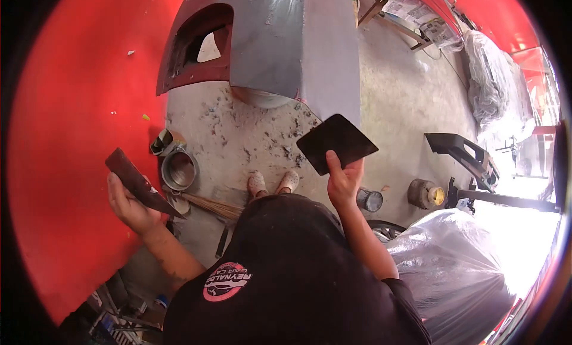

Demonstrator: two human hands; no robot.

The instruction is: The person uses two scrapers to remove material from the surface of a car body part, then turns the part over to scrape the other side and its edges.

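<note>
Dark brown and bowed, a strip (138, 181) sits gripped in my left hand (131, 207), seen against the red surface (77, 125); my right hand (345, 183) closes on a black square plate (339, 139), thumb (333, 161) on top, overlapping the grey panel's (268, 35) lower corner in view.

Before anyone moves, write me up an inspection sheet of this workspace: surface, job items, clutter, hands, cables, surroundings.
Surface: concrete floor, littered with small dark scraps near the grey panel.
Job items: a dark, curved strip and a flat, dark square pad, both held up off the floor.
Clutter: metal pot and broom left of the feet; small can to the right.
Hands: left hand grips the strip; right hand grips the pad, thumb on its face.
Cables: none that can be told for sure.
Surroundings: large red surface on the left; plastic sheeting at lower right.
</note>
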